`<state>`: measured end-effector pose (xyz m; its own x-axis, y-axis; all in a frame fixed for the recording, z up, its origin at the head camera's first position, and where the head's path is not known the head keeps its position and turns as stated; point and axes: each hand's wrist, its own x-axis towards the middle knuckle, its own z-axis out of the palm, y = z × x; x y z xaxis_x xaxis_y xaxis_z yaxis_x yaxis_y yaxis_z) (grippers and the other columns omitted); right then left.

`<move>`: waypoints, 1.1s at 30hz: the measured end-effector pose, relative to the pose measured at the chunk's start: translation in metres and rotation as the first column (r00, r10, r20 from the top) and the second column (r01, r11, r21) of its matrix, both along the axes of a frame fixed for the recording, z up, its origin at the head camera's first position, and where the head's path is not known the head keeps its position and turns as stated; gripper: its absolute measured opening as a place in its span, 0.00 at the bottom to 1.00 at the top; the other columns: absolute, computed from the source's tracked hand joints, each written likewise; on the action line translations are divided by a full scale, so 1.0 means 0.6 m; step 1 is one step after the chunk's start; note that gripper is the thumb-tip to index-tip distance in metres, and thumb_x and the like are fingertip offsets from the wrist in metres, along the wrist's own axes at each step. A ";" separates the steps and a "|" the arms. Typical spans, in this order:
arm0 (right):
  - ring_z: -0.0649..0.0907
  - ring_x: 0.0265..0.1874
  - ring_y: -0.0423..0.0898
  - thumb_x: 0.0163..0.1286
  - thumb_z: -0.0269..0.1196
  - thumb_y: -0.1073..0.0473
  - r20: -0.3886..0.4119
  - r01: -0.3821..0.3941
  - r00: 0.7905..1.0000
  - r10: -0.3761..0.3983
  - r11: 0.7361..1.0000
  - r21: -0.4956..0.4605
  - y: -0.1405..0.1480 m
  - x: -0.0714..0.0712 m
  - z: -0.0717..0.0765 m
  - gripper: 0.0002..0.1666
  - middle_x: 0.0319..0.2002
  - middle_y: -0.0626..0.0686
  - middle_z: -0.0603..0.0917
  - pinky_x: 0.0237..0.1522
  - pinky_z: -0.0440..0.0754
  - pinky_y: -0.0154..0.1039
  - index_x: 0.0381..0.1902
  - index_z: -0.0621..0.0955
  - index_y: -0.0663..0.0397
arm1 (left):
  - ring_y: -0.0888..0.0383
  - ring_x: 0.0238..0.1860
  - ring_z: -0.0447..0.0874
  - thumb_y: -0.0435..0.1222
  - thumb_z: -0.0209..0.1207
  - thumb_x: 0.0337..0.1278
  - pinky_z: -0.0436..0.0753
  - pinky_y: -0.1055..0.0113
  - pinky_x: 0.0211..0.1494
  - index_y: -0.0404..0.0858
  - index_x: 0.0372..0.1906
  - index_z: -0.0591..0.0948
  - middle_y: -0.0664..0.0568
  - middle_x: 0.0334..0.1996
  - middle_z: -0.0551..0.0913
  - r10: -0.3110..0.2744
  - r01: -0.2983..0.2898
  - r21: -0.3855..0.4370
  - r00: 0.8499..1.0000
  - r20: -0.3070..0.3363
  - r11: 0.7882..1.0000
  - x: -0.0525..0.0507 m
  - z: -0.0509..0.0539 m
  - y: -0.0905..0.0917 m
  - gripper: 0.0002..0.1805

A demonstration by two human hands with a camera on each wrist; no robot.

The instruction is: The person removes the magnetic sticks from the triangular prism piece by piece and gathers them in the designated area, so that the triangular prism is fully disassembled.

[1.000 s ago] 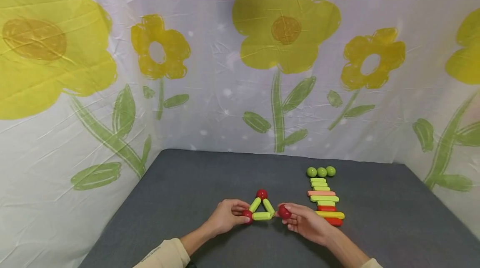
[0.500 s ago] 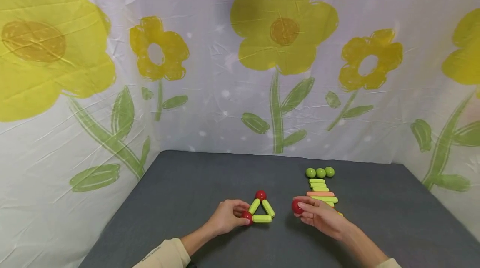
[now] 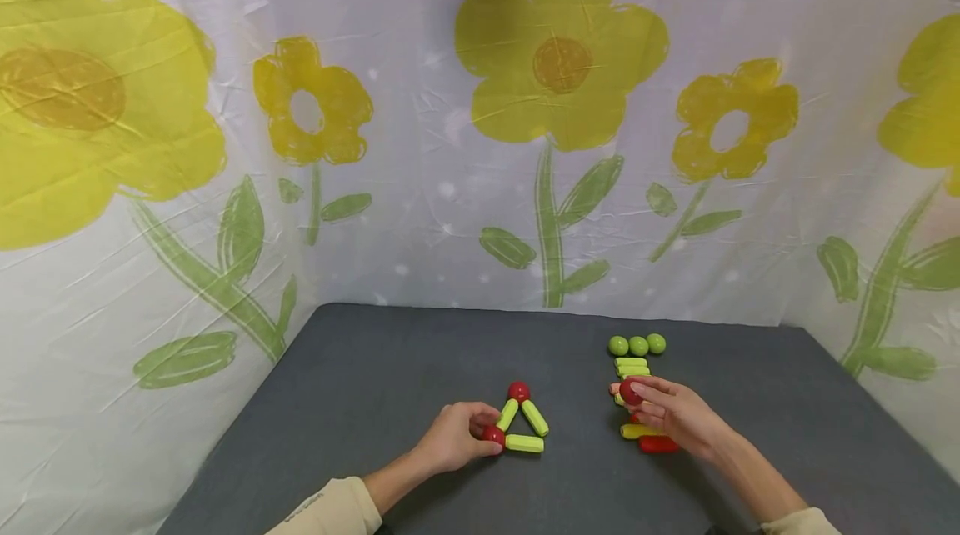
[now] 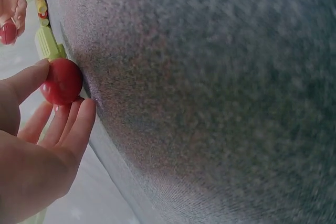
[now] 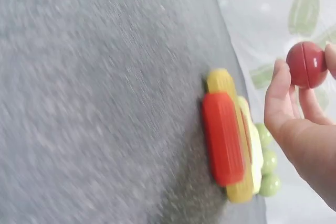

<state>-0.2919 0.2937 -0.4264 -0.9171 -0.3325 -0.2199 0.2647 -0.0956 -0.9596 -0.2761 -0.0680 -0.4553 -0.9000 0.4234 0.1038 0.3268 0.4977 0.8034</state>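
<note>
My left hand pinches a red ball between thumb and fingers at the near left corner of a small triangle. Yellow-green rods form its sides: a left rod, a right rod and a bottom rod. Another red ball sits at the top, and the lower right corner has no ball. In my right hand a second red ball with a seam is pinched above the column of rods, partly hiding them.
On the right of the dark table lie a red rod, a yellow rod and several yellow-green rods. Beyond them stand three green balls in a row. A flowered cloth hangs behind.
My right hand has carried its red ball away from the triangle's lower right corner, rightward and up to over the rods. The left hand stays on its ball.
</note>
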 end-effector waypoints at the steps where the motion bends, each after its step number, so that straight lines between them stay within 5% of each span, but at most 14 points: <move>1: 0.81 0.48 0.47 0.74 0.55 0.55 0.002 0.010 1.000 -0.010 1.000 -0.008 0.005 -0.001 0.001 0.32 0.47 0.49 0.81 0.55 0.74 0.43 0.66 0.60 0.70 | 0.59 0.34 0.82 0.31 0.73 0.43 0.81 0.64 0.39 0.33 0.46 0.83 0.52 0.35 0.84 0.000 0.000 -0.003 1.000 0.005 1.000 0.000 -0.001 0.001 0.20; 8: 0.80 0.49 0.45 0.73 0.56 0.55 -0.030 0.107 0.994 -0.105 0.993 0.058 0.037 -0.019 -0.001 0.41 0.46 0.47 0.80 0.58 0.72 0.43 0.70 0.51 0.75 | 0.58 0.35 0.82 0.31 0.73 0.43 0.81 0.62 0.39 0.34 0.46 0.83 0.52 0.36 0.84 0.005 -0.005 -0.001 0.999 0.031 1.000 -0.003 -0.003 0.002 0.20; 15: 0.80 0.42 0.38 0.72 0.57 0.50 -0.092 0.247 0.968 -0.235 0.956 0.160 0.066 -0.033 -0.010 0.45 0.43 0.43 0.78 0.53 0.76 0.37 0.70 0.51 0.73 | 0.56 0.36 0.82 0.30 0.72 0.43 0.81 0.61 0.40 0.33 0.45 0.83 0.52 0.36 0.84 0.020 -0.021 0.028 0.998 0.061 0.999 -0.002 -0.004 0.000 0.20; 23: 0.82 0.40 0.35 0.71 0.58 0.52 -0.073 0.328 0.944 -0.322 0.939 0.098 0.096 -0.046 -0.025 0.44 0.37 0.38 0.79 0.51 0.76 0.35 0.71 0.52 0.72 | 0.56 0.36 0.82 0.29 0.73 0.43 0.81 0.61 0.40 0.33 0.45 0.83 0.53 0.35 0.83 0.041 -0.045 0.045 0.996 0.077 0.998 0.001 -0.005 -0.006 0.19; 33: 0.80 0.33 0.30 0.66 0.63 0.49 -0.044 0.445 0.895 -0.443 0.885 0.138 0.112 -0.069 -0.035 0.52 0.36 0.39 0.76 0.46 0.78 0.30 0.72 0.48 0.72 | 0.54 0.38 0.82 0.30 0.73 0.43 0.81 0.59 0.42 0.33 0.46 0.82 0.51 0.37 0.83 0.051 -0.058 0.061 0.992 0.112 0.996 0.003 -0.006 -0.011 0.20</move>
